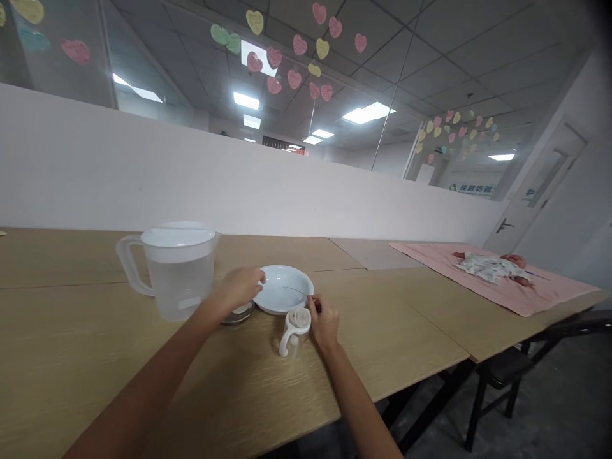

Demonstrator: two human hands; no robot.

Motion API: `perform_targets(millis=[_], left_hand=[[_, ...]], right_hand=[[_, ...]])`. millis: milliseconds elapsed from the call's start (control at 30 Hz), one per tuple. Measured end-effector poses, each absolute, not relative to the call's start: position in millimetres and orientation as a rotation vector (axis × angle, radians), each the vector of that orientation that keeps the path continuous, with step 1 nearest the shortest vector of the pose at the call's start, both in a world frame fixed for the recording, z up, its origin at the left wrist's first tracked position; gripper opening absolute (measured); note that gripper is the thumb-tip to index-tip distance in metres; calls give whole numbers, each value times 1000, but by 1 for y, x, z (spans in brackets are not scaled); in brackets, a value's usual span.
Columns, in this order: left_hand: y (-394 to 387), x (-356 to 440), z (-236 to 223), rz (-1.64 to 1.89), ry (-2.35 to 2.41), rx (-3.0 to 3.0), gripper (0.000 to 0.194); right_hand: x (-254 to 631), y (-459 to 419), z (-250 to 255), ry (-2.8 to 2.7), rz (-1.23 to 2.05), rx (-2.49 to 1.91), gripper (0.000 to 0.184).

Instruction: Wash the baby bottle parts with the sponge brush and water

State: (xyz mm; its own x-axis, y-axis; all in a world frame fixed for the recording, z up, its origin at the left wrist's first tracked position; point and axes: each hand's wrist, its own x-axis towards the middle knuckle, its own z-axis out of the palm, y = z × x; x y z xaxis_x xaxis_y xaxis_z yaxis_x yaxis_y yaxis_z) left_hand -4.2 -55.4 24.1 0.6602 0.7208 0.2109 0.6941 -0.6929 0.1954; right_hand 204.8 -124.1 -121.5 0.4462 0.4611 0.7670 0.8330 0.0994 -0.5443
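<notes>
A white bowl (282, 305) stands on the table in front of me. My left hand (239, 287) pinches its left rim, fingers closed. My right hand (325, 320) is closed at the bowl's right edge, holding a thin stick (295, 291) that reaches into the bowl; its exact kind is too fine to make out. Just left of the right hand is a clear cup (295, 344) with a white handle and a rolled whitish cloth (299, 317) at its top. Partly hidden under my left hand lies a small metal dish (238, 317).
A translucent pitcher (179, 280) of water stands left of the bowl, beside my left forearm. Further right, a baby-like figure (488, 266) in patterned clothing lies on a pink cloth (519, 299). A black chair (504, 370) is by the table's right side; a white wall (268, 197) runs behind.
</notes>
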Motion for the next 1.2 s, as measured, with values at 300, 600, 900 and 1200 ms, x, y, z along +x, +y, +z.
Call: perform_targets(millis=[300,600,900,1200], left_hand=[[-8,-17,-11,180,1384,2715,7],[-4,-25,0,269,1314,2671,9],[-54,-24,56,586,1132,2825,26],[-129,28,40,648,414,3319,18]], right_hand=[[207,-124,-119,-1211,-401,-1685,52],[200,-136,-117,-1274,-473,-1281,36],[193,-138,-114,-1370,-564,-1169,22],[191,-147,-102,-1348,-793,-957,47]])
